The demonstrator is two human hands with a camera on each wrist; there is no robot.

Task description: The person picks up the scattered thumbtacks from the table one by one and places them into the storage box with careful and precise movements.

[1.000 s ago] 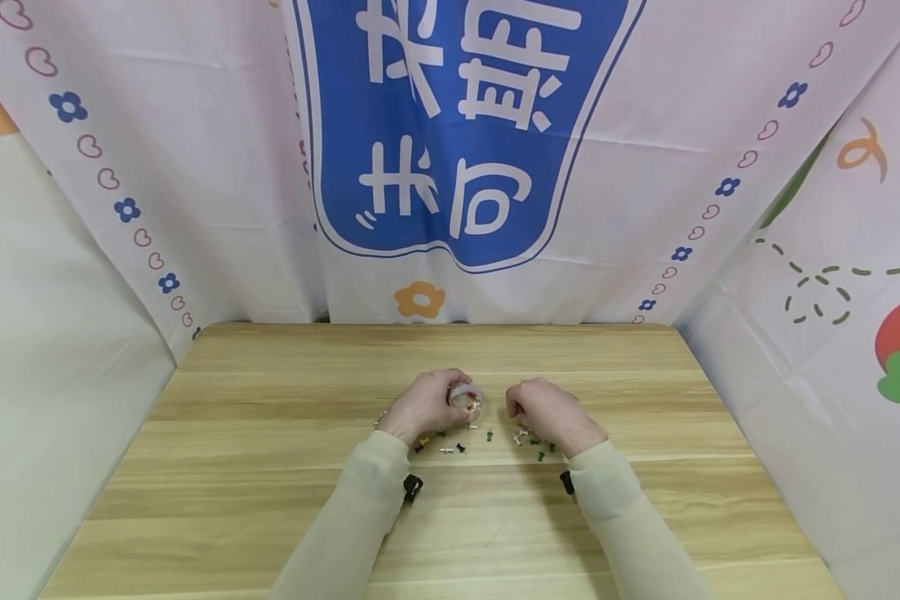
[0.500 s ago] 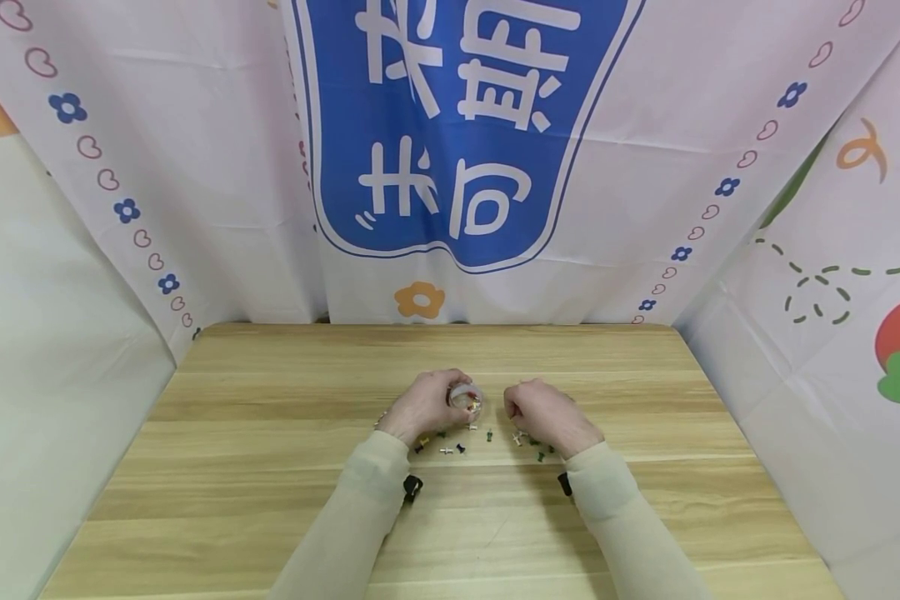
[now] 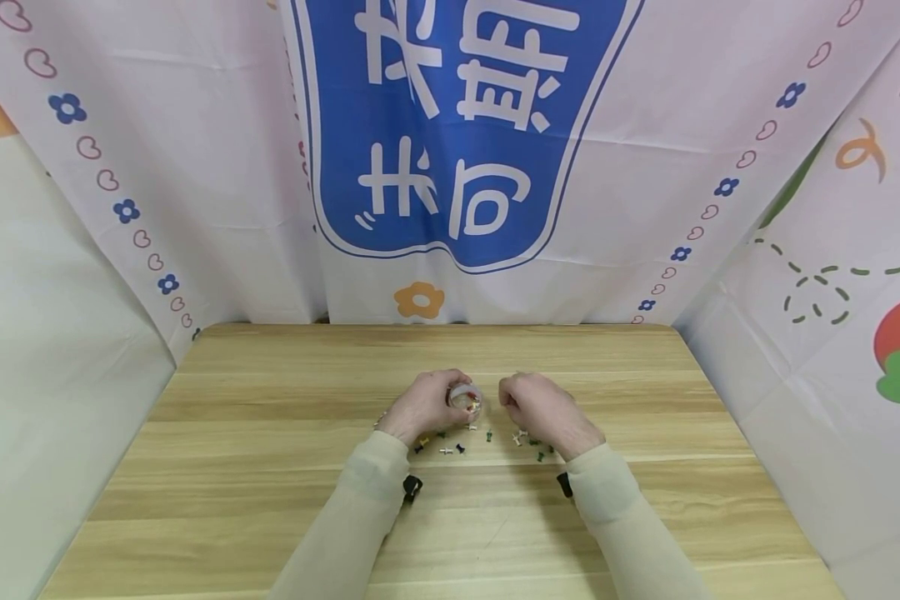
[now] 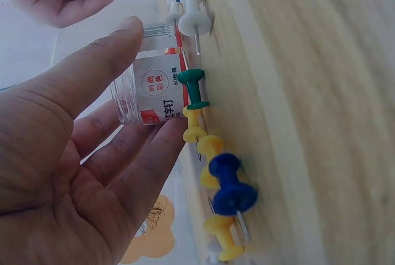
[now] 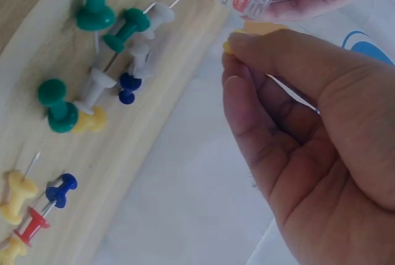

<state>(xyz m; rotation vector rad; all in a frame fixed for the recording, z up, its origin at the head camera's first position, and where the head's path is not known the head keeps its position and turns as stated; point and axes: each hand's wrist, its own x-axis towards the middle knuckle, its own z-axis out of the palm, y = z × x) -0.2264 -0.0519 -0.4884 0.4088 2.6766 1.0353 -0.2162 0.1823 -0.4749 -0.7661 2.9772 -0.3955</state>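
Observation:
My left hand (image 3: 422,403) grips a small clear plastic jar (image 4: 155,92) with a printed red and white label, thumb on one side and fingers on the other. Through its open top, a few red and yellow pushpins show inside. My right hand (image 3: 546,410) is just to the right of the jar, above the table. Between its thumb and index fingertip it pinches a yellow pushpin (image 5: 228,47), mostly covered by the fingers. Loose pushpins lie below both hands, among them a green pushpin (image 3: 489,435) and a blue pushpin (image 4: 232,185).
The pushpins are scattered over the wooden table (image 3: 270,500) in white, green, blue, yellow and red, several with bare metal points showing. A white printed cloth (image 3: 637,192) hangs behind the table, and more cloth stands at both sides.
My right hand has risen slightly away from the pins and shifted a little left towards the jar. My left hand and the jar have stayed in place.

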